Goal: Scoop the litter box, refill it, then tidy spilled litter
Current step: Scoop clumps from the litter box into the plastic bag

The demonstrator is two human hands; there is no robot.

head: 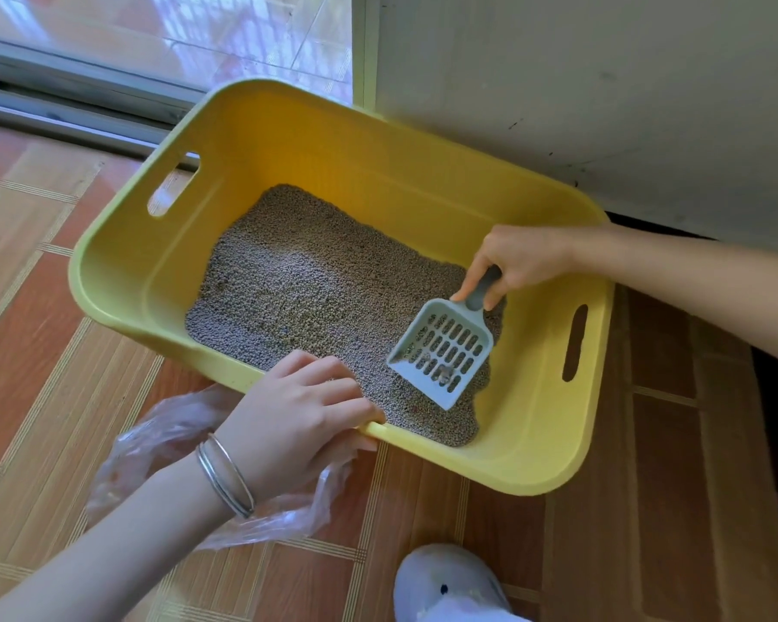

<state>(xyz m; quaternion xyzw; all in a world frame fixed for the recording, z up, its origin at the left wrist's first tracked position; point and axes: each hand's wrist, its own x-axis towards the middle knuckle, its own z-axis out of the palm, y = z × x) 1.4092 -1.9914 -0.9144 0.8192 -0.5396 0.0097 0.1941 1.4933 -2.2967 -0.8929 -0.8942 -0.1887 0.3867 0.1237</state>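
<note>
The litter box (pixel 378 172), a yellow tub with slot handles at its ends, sits on the tiled floor (pixel 41 352) in the middle of the view, its far corner close to the wall at 1 o'clock. The grey pellet litter (pixel 311 280) lies in a thin, uneven layer that leaves bare yellow along the edges.

At 4 o'clock inside the box, the pale slotted scoop (pixel 441 352) rests tip-down on the litter with a small clump and a few pellets in it. Scooping looks underway and unfinished. Refilling and tidying seem still ahead, and no spilled pellets show clearly.

The right hand (pixel 522 258) holds the scoop's grey handle, its fingers (pixel 468 285) wrapped round it. At 7 o'clock the left hand (pixel 297 415) grips the near rim, fingers (pixel 333 374) curled over it, with a clear plastic bag (pixel 162 437) bunched beneath. I cannot tell whether that hand also holds the bag.
</note>
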